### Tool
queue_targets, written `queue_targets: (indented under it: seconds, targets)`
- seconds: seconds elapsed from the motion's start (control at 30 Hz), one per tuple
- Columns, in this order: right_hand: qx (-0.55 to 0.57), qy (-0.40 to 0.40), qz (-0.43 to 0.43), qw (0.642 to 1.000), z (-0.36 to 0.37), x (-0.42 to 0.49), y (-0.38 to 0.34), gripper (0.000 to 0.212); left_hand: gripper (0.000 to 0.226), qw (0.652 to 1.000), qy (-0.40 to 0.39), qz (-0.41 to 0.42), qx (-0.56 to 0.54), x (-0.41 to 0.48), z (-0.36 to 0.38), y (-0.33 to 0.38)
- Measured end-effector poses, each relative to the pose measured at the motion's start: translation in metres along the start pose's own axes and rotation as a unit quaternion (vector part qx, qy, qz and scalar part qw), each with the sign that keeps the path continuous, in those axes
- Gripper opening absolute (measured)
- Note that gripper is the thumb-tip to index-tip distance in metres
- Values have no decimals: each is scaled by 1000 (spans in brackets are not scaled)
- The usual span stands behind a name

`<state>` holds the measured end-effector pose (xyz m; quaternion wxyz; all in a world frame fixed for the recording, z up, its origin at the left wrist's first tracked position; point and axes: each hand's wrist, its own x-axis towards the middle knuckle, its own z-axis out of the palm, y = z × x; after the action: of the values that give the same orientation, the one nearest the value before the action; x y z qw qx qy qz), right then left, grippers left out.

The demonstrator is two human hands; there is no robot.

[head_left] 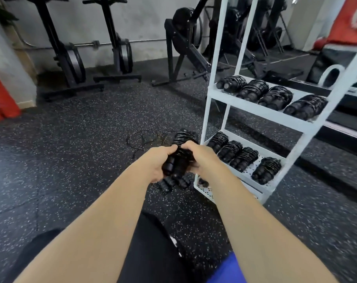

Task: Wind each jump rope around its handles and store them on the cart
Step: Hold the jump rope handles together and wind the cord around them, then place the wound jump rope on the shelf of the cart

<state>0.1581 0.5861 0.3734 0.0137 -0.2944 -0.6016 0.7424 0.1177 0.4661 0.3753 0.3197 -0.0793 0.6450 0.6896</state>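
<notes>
Beside the white cart [255, 108], low over the floor [71, 150], gripping the wound jump rope [184, 137] with fingers of left hand [155, 163] and right hand [203, 158] clamped around it; risks coils springing loose through any slackened grip.

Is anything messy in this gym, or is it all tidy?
Yes. One jump rope lies loose and tangled on the floor, left of the white cart, unlike the neatly wound ropes on its shelves. More handles lie on the floor near the cart's foot.
</notes>
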Motion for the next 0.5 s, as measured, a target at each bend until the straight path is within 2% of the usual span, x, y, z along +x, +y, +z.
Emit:
queue_targets:
  seconds: [0.13, 0.23, 0.43, 0.5]
  targets:
    - [5, 4, 7, 1000, -17, 18, 17, 19, 36, 1000, 4, -12, 22, 17, 13, -13]
    - [-2, 2, 14, 1000, -27, 36, 34, 20, 21, 999, -2, -22, 37, 37, 19, -23]
    - [-17, 27, 50, 998, -41, 88, 82, 34, 18, 991, -7, -85, 104, 100, 18, -54]
    - [-1, 33, 70, 997, -44, 107, 98, 46, 19, 985, -17, -103, 138, 126, 17, -63]
